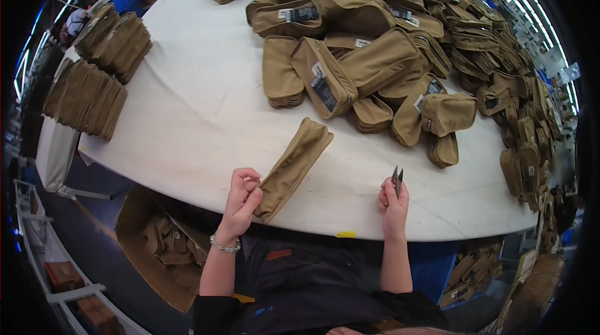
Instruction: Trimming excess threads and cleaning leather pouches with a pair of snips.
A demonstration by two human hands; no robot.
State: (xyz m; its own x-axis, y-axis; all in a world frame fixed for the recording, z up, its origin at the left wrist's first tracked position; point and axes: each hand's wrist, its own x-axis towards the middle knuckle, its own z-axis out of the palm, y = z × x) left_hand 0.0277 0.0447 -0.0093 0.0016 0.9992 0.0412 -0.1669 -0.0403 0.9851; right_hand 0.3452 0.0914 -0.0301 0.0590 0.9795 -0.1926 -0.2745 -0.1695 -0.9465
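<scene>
Left hand (240,194) pinches the near end of a tan pouch (290,169) on the white counter (200,110); right hand (394,200) grips thread snips (397,179) — a large heap of pouches (400,41) waits beyond, stacks (100,72) at left look done.

pouch (291,169) on table (200,104), heap (400,41) behind

Tan pouches (381,54) with black labels; white table (200,104).
</scene>
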